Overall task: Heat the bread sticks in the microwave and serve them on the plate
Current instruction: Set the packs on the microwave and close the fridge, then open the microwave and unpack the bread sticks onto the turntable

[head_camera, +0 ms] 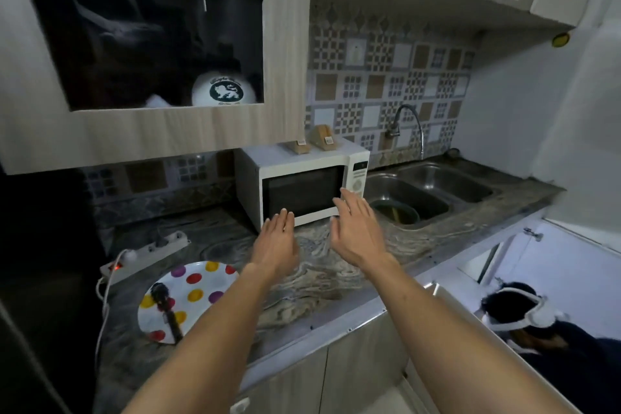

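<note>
We reach both hands toward the microwave (304, 183), its door shut. Our left hand (276, 242) and right hand (357, 232) hover just in front of it, fingers (347, 200) spread and holding nothing, likely readying to open the door. Two wrapped bread stick packs (322, 137) sit on top of the microwave. The spotted plate (201, 282) waits on the counter (329, 265) to the microwave's front left, ready for serving.
</note>
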A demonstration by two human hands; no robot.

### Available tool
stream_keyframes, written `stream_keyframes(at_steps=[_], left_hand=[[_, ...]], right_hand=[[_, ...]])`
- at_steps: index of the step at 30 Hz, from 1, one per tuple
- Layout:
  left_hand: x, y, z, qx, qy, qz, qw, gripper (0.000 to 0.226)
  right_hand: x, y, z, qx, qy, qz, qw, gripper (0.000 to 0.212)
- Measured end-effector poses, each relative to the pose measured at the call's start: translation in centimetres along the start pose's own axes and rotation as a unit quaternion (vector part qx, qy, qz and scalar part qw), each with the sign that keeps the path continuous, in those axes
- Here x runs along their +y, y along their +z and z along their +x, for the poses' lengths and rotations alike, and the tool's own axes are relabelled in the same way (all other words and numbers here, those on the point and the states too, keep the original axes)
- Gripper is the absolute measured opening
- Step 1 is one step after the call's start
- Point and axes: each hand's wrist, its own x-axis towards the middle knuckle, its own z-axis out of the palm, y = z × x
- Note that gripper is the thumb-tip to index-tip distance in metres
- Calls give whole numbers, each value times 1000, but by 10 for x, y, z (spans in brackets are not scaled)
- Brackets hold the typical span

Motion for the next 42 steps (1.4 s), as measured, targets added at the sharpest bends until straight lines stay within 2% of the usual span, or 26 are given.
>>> stream_keyframes(at_steps=[12, 18, 25, 32, 40, 42], left_hand=[[105, 82, 157, -41, -43, -17, 998, 61], [133, 109, 204, -66, -64, -47, 995, 50], [140, 129, 275, -59, -129, -96, 985, 50], [133, 144, 356, -53, -210, -210, 953, 39], [121, 170, 421, -69, -217, -334, 915, 43], [121, 174, 431, -82, -229, -326, 914, 45]], right_hand=[[183, 40, 113, -12, 13, 39, 999, 50], [234, 62, 140, -27, 11, 55, 998, 49], [262, 89, 197, -44, 5, 70, 997, 50], [277, 118, 272, -79, -32, 71, 994, 54], [270, 164, 349, -148, -102, 72, 981, 61], [267, 176, 364, -168, -124, 67, 976, 63]])
